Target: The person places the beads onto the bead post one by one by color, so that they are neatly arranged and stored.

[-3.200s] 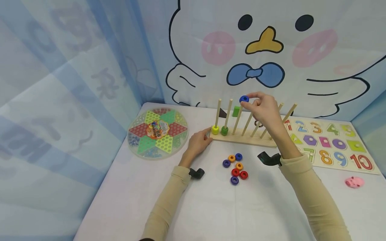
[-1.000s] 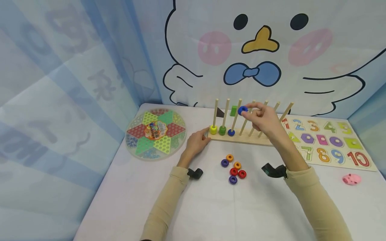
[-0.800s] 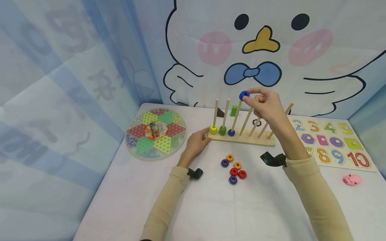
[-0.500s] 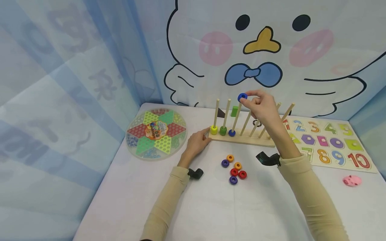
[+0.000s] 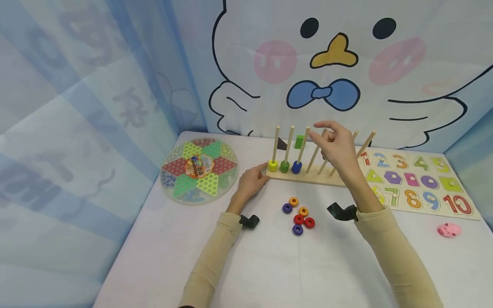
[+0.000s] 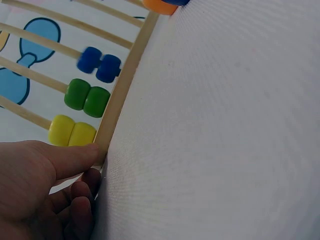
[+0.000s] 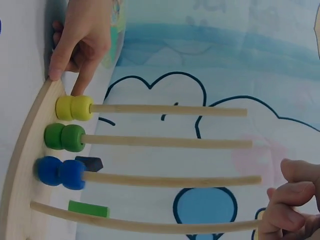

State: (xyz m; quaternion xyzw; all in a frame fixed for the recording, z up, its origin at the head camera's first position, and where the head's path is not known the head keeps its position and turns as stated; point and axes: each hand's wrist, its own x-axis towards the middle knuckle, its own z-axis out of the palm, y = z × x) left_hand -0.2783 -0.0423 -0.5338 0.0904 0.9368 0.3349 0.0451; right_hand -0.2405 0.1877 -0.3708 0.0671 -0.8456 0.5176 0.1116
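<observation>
My left hand (image 5: 252,183) grips the left end of a wooden peg stand (image 5: 319,179), thumb on top of the base and fingers at its end. Upright pegs stand along the base. The three leftmost pegs carry two rings each: yellow rings (image 7: 73,108), green rings (image 7: 65,137) and blue rings (image 7: 61,172). Beside the top of the blue rings' peg is my right hand (image 5: 338,147), thumb and index finger apart with nothing between them. In the right wrist view its fingers (image 7: 292,202) show near the peg tops.
Loose purple rings (image 5: 298,229), orange rings (image 5: 303,211) and red rings (image 5: 309,222) lie in front of the stand. A star-patterned round board (image 5: 200,171) is at left, a number puzzle board (image 5: 423,184) at right. Behind are a green block (image 5: 298,141) and a dark wedge (image 5: 282,144).
A blue ring went onto the third peg earlier. The second blue ring, pinched at the peg's top half a second ago, has dropped onto the first; my right hand has let go. Left hand unchanged.
</observation>
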